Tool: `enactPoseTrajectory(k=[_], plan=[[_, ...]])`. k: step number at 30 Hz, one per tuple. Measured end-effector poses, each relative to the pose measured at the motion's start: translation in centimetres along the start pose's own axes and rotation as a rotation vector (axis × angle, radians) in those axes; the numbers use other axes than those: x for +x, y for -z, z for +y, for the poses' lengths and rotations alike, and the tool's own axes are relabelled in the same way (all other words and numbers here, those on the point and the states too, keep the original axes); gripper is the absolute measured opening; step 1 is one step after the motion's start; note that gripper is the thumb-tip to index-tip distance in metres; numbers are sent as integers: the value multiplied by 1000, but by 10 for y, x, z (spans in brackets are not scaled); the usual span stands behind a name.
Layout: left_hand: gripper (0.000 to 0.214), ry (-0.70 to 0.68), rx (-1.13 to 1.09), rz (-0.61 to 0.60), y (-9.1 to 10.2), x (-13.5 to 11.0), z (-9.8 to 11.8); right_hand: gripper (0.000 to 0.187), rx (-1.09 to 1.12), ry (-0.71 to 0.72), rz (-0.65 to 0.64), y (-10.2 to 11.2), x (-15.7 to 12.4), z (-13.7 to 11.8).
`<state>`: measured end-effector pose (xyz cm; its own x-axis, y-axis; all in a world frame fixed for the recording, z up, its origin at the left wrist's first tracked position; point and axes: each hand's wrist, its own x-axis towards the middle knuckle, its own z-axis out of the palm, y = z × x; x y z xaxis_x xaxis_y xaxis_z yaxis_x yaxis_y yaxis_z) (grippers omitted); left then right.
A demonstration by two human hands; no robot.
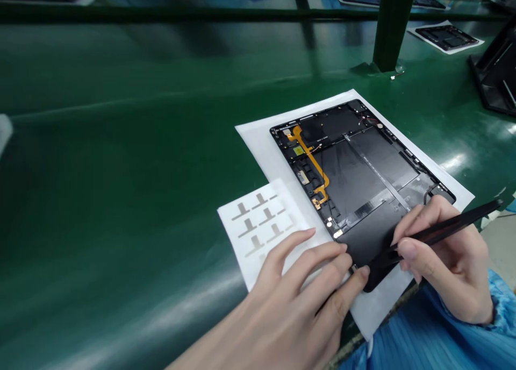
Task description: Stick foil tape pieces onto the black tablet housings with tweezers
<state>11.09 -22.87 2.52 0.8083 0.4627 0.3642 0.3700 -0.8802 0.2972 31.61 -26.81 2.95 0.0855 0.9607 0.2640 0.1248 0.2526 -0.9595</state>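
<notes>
An opened black tablet with an orange flex cable lies on a white sheet on the green belt. My left hand rests flat with fingers stretched out, fingertips touching the tablet's near corner and the white sheet. My right hand is closed round black tweezers, whose tip points at the tablet's near edge by my left fingertips. A white backing sheet with several grey T-shaped stickers lies just left of the tablet, partly under my left hand.
A dark green post stands on the belt behind the tablet. Other opened tablets on white sheets lie at the far right, beside a black stand. My blue sleeve fills the lower right corner.
</notes>
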Motion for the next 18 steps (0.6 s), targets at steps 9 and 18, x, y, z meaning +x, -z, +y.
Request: enactPoseTrajectory(k=[9,18], plan=[[56,359,55,143,25,67,-116,12,-68,30,-37,0,-8,12],[27,745,-212,-42,30,74,-195,34,-203,-42,-35,-8,-15,33]])
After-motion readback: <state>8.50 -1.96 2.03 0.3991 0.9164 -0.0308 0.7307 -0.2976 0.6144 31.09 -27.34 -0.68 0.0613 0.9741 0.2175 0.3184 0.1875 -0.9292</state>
